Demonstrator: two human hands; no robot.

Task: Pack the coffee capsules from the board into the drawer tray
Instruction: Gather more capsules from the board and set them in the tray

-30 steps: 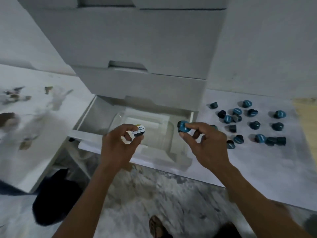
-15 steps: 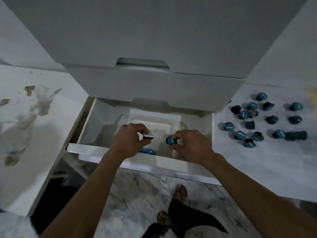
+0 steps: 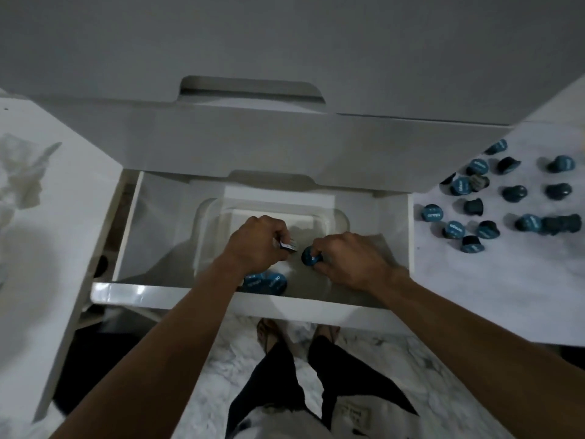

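The white drawer (image 3: 133, 232) stands pulled out below me, with a clear plastic tray (image 3: 205, 213) inside it. My left hand (image 3: 256, 245) is down in the tray, pinching a capsule with a white label (image 3: 289, 246). My right hand (image 3: 354, 261) is beside it, holding a blue capsule (image 3: 311, 256) low over the tray floor. Two blue capsules (image 3: 266, 281) lie at the tray's near edge, partly hidden by my left forearm. Several blue capsules (image 3: 456, 229) are scattered on the white board (image 3: 493, 289) to the right.
Shut white drawer fronts (image 3: 253, 144) overhang the back of the open drawer. A white surface with crumpled clear plastic (image 3: 22, 175) lies to the left. My legs and feet (image 3: 285, 353) stand on the marble floor under the drawer front.
Both hands went from above the drawer front down into the tray with their capsules. My head moved forward, so the view now looks straight down into the drawer.
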